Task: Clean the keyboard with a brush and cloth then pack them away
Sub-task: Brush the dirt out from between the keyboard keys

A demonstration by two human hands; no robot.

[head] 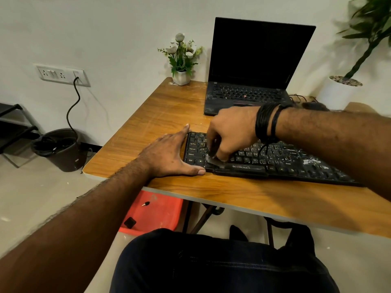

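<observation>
Black and dusty, the keyboard (264, 159) lies across the near part of the wooden table (160, 111), its left end close to the table's left edge. From the head view, the left hand (169, 155) lies flat on the table with straight fingers, pressed against the keyboard's left end, thumb along its front edge. The right hand (230, 132), with black cords around the wrist, reaches over the left part of the keys; its fingers are curled round a small brush (212, 154), whose pale bristles touch the bottom row of keys near the space bar. White specks show on the keys further right. Behind the keyboard stands an open laptop (254, 68) with a dark screen, and beside it a small pot of white flowers (182, 58). On the floor at left stands a dark bin (61, 149).
</observation>
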